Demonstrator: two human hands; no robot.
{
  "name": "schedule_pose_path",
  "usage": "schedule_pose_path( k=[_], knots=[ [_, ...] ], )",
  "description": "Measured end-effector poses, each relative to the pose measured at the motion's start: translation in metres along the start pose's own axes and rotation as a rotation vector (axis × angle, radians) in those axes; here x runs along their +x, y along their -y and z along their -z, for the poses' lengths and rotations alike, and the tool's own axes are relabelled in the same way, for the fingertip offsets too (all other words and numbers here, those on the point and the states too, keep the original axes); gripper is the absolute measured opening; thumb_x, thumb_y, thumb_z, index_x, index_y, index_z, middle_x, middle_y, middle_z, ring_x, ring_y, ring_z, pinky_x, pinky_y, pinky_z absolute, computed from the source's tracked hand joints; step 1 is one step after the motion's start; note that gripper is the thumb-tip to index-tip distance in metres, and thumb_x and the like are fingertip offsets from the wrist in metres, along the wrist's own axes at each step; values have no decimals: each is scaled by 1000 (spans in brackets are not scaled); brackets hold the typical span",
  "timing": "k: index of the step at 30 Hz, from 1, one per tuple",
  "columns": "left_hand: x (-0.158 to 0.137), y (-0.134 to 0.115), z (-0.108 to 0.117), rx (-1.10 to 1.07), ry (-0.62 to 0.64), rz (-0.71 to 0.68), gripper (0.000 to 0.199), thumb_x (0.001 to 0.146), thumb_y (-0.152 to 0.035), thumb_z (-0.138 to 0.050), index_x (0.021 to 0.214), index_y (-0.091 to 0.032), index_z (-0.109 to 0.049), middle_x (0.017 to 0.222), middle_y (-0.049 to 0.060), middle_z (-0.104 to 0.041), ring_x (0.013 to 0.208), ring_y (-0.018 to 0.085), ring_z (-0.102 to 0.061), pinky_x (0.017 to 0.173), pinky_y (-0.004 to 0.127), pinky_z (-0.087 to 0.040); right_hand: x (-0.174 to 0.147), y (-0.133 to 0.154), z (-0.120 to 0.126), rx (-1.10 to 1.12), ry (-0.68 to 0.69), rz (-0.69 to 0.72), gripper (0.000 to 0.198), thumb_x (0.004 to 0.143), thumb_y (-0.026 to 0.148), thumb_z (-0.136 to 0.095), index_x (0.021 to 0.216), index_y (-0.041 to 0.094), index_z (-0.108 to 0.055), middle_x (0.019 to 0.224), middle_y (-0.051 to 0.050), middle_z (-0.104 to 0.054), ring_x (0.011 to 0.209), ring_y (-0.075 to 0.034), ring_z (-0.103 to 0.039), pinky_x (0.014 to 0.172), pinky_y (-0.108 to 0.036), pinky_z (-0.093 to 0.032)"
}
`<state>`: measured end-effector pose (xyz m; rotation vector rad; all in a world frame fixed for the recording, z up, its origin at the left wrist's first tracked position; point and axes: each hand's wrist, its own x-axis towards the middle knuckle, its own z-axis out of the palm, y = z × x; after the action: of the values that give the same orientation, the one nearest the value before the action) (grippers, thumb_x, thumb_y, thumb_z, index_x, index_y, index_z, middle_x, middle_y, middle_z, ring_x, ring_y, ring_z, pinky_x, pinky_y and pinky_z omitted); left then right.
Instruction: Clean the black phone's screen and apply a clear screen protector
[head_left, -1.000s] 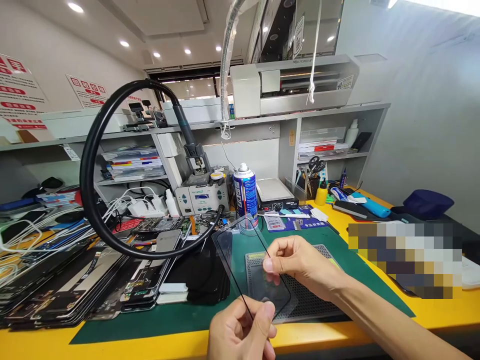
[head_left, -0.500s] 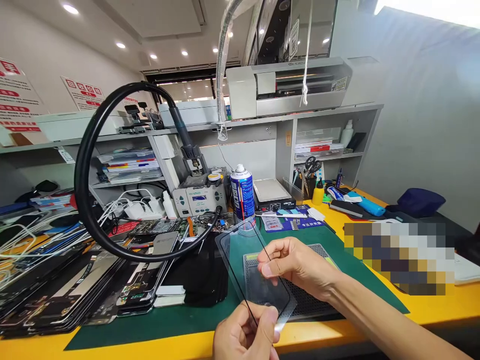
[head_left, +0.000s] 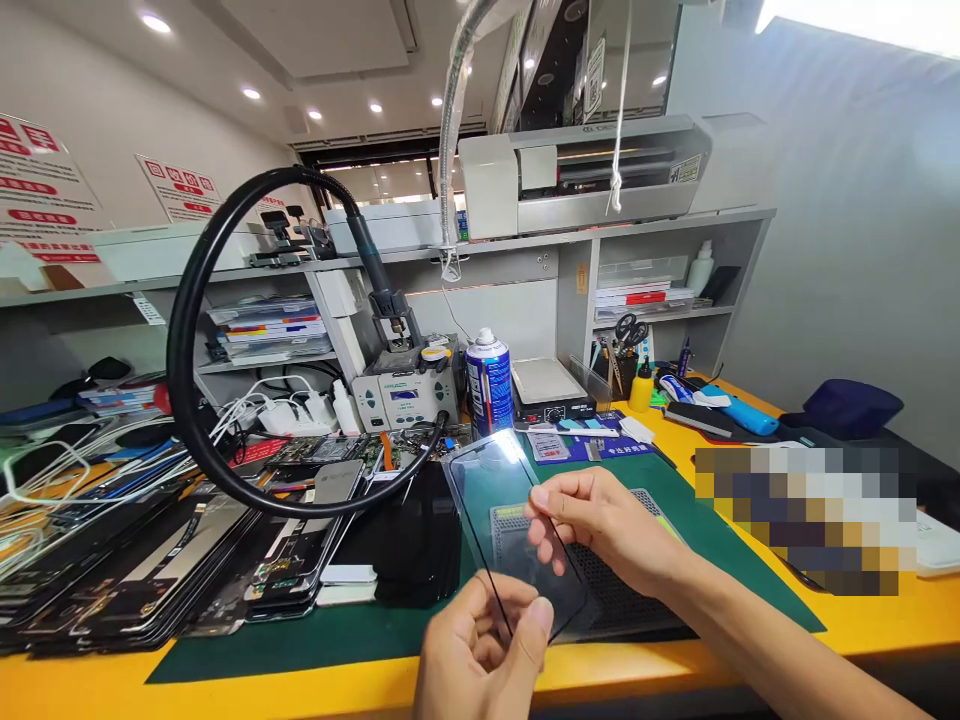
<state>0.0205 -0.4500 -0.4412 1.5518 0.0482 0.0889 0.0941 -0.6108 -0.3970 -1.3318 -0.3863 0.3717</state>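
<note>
A clear phone screen glass (head_left: 480, 500) with a thin black border is held tilted above the bench. My left hand (head_left: 487, 645) is closed on its lower left edge, thumb in front and fingers curled behind. On the right edge, my right hand (head_left: 600, 520) pinches the glass between thumb and forefinger. Light glares off the top end of the glass. Beneath it, partly hidden by my hands, a dark perforated pad (head_left: 600, 590) lies on the green mat (head_left: 360, 640).
Stacked phone screens (head_left: 187, 560) and black glass sheets (head_left: 420, 545) cover the left. The black hose of a hot-air station (head_left: 405, 395) loops above them. A blue spray can (head_left: 489, 385), a flat heating plate (head_left: 551, 390) and a yellow bottle (head_left: 641, 388) stand behind.
The glass has tilted slightly, and a bright reflection now shows at its top end. My right hand has shifted a little right and pinches its edge. The view has turned slightly left.
</note>
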Motion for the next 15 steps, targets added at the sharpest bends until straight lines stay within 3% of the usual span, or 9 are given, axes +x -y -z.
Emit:
schedule_pose_path(
  k=[3, 10, 13, 15],
  knots=[
    [12, -13, 5, -50, -58, -58, 51, 73, -64, -78, 84, -16, -68, 67, 3, -66, 54, 13, -60, 42, 17, -44, -1, 1, -3, -49, 17, 18, 46, 84, 55, -75, 71, 11, -70, 67, -6, -67, 56, -13, -58, 54, -25, -47],
    [15, -28, 11, -16, -75, -30, 46, 79, -58, -75, 71, -13, -71, 62, 6, -69, 52, 12, -60, 46, 17, -45, -4, -3, -4, -107, 32, 76, 44, 85, 52, -73, 70, 12, -69, 64, -6, -67, 55, -13, -57, 58, -27, -46],
    [8, -28, 9, -23, -43, -23, 48, 77, -60, -76, 68, -13, -71, 61, 7, -70, 48, 11, -61, 44, 16, -43, -4, -3, -7, -69, 53, 62, 36, 76, 45, -83, 86, 13, -70, 71, -3, -67, 62, -14, -58, 59, -27, -49],
    [4, -26, 6, -29, -13, -8, 49, 75, -62, -76, 68, -14, -70, 59, 7, -70, 46, 12, -62, 42, 16, -43, -3, -3, -10, -19, 41, 28, 41, 68, 38, -90, 94, 16, -68, 73, 0, -66, 62, -13, -58, 56, -26, -49]
  ],
)
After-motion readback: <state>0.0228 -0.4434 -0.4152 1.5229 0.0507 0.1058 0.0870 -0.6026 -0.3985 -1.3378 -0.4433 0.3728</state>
